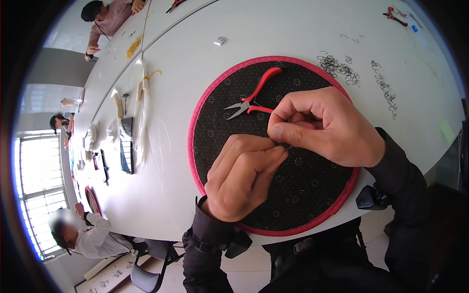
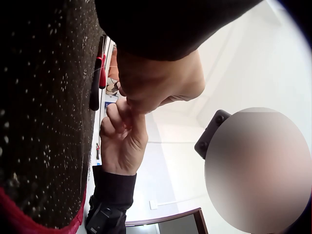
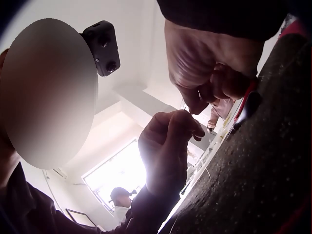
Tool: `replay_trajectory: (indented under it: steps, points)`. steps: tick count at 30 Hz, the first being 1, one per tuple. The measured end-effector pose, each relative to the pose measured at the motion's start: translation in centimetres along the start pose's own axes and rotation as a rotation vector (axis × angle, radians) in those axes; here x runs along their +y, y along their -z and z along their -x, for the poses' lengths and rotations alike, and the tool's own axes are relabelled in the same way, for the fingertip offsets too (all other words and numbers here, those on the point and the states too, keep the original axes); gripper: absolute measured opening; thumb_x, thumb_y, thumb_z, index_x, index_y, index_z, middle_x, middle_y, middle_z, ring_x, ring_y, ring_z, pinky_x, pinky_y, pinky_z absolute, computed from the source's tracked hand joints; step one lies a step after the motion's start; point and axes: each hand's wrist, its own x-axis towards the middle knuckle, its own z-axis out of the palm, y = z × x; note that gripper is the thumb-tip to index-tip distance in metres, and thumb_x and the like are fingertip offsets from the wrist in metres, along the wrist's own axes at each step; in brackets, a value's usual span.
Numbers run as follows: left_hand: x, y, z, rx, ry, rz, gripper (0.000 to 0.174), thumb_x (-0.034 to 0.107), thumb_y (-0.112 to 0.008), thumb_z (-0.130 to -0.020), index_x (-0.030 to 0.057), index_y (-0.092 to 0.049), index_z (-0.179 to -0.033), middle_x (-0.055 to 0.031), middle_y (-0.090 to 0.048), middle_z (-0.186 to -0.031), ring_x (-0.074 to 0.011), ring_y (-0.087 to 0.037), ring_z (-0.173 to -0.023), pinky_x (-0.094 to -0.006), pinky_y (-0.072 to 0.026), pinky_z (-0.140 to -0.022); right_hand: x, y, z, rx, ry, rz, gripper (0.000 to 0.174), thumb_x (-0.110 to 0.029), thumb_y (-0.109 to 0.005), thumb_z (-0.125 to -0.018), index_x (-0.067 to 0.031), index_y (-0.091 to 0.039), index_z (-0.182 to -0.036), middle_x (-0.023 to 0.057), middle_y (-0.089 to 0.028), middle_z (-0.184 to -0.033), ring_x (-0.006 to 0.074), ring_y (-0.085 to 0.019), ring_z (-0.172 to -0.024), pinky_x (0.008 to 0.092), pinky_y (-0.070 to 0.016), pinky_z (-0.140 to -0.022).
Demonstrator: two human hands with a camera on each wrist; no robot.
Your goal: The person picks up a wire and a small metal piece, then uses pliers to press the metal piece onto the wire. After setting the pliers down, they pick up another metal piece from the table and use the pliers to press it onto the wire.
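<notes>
Over a round black mat [image 1: 303, 205] with a red rim, my two hands meet with fingertips almost touching. The left hand [image 1: 244, 176] pinches something very fine between thumb and forefinger. Just above it, the right hand [image 1: 327, 124] also has thumb and forefinger pressed together, other fingers curled. A thin line [image 3: 208, 171] shows below the hands in the right wrist view. Whatever is between the fingertips is mostly hidden, and I cannot tell its exact shape. Red-handled needle-nose pliers [image 1: 245, 105] lie on the mat with jaws apart, one handle partly behind the right hand.
Small dark fish hooks lie in a pile [image 1: 337, 68] and a row [image 1: 385, 90] beyond the mat. Bundles of pale strands [image 1: 143, 117] and a phone [image 1: 127, 146] lie left. More pliers [image 1: 394, 17] are at the far right. Other people sit around the white table [image 1: 181, 63].
</notes>
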Motion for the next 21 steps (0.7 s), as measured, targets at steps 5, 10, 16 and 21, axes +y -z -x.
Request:
replay_trajectory:
  steps: [5, 10, 16, 21]
  points:
    - [-0.06, -0.16, 0.08, 0.026, 0.01, 0.012, 0.023, -0.009, -0.079, -0.072, 0.0001, -0.064, -0.088, -0.0095, -0.065, -0.084, -0.0217, -0.064, -0.072, -0.0301, -0.0497, -0.061, -0.15, 0.06, 0.03, -0.008, -0.038, -0.022, 0.019, -0.018, -0.07, -0.092, 0.0013, -0.069, -0.094, -0.0018, -0.056, -0.066, 0.0033, -0.042, -0.06, 0.0228, -0.0364, -0.055]
    - [-0.25, -0.07, 0.06, 0.017, 0.034, 0.012, 0.024, -0.009, -0.079, -0.073, 0.0007, -0.064, -0.09, -0.0096, -0.065, -0.085, -0.0213, -0.064, -0.073, -0.0297, -0.05, -0.061, -0.6, 0.11, 0.1, 0.006, -0.033, -0.008, 0.019, -0.018, -0.07, -0.093, 0.0009, -0.069, -0.094, -0.0029, -0.056, -0.066, 0.0029, -0.041, -0.06, 0.0227, -0.0354, -0.054]
    - [-0.21, -0.09, 0.07, 0.015, 0.047, 0.037, 0.024, -0.008, -0.079, -0.074, 0.0007, -0.065, -0.09, -0.0098, -0.066, -0.086, -0.0214, -0.064, -0.073, -0.0302, -0.0502, -0.061, -0.64, 0.23, 0.05, -0.012, -0.041, -0.01, 0.018, -0.017, -0.07, -0.092, 0.0004, -0.069, -0.094, -0.0032, -0.054, -0.066, 0.0027, -0.04, -0.06, 0.0224, -0.0346, -0.054]
    - [-0.11, -0.14, 0.14, 0.02, 0.05, 0.055, 0.023, -0.007, -0.08, -0.074, 0.0007, -0.065, -0.089, -0.01, -0.066, -0.086, -0.0214, -0.064, -0.073, -0.0301, -0.0502, -0.062, -0.89, 0.29, -0.01, -0.024, -0.083, -0.028, 0.018, -0.017, -0.072, -0.092, 0.0005, -0.069, -0.094, -0.0045, -0.051, -0.065, 0.0022, -0.041, -0.06, 0.0215, -0.0361, -0.055]
